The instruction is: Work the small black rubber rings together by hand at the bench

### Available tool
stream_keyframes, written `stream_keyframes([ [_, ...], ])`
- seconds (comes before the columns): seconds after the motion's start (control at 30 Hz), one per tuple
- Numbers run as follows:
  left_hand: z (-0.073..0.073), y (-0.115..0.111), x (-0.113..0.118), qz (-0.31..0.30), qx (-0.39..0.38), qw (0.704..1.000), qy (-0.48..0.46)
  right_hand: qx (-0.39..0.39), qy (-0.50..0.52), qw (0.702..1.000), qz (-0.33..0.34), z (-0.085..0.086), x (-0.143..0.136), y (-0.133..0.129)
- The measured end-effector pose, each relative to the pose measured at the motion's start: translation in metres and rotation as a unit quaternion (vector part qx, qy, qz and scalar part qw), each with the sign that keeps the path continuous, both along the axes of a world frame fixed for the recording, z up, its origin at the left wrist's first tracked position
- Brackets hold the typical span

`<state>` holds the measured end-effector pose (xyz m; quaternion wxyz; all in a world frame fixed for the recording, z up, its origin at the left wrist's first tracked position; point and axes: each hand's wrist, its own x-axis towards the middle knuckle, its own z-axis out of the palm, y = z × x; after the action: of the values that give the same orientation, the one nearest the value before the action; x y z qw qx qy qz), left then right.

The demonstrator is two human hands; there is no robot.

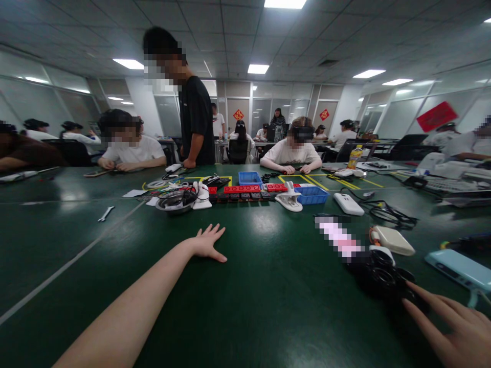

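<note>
My left hand (209, 244) lies palm down on the green tabletop (245, 306) with its fingers spread, holding nothing. At the lower right, my right hand (450, 317) pinches the near end of a black object with several round rings (383, 276); its exact kind is unclear. Just beyond that object is a phone-like thing with a lit, pixelated screen (339, 237). A cream power bank (393, 240) and a light blue power bank (460, 268) lie near my right hand.
Ahead stand blue trays (311, 194), red and black blocks in a row (245, 192), a white clip (289, 198) and a bowl of cables (175, 201). A wrench (106, 213) lies left, a white power bank (348, 204) right. Across the table, people sit and one person (195, 112) stands.
</note>
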<state>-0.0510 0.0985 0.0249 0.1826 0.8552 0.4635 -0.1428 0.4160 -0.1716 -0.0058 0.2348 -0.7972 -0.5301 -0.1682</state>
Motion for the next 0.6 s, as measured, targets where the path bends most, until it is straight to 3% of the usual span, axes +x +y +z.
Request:
stream_keyframes([
  [0.17, 0.001, -0.001, 0.000, 0.005, -0.001, 1.000, -0.004, -0.034, -0.081, 0.996, 0.032, 0.009, -0.006, 0.004],
  [0.43, 0.003, -0.002, 0.000, 0.006, -0.008, 1.000, -0.010, -0.056, 0.046, 0.997, 0.008, 0.014, -0.003, 0.012],
  [0.6, 0.002, -0.001, 0.000, 0.005, -0.007, 1.000, -0.011, -0.045, 0.011, 0.999, 0.004, 0.010, -0.010, 0.007],
])
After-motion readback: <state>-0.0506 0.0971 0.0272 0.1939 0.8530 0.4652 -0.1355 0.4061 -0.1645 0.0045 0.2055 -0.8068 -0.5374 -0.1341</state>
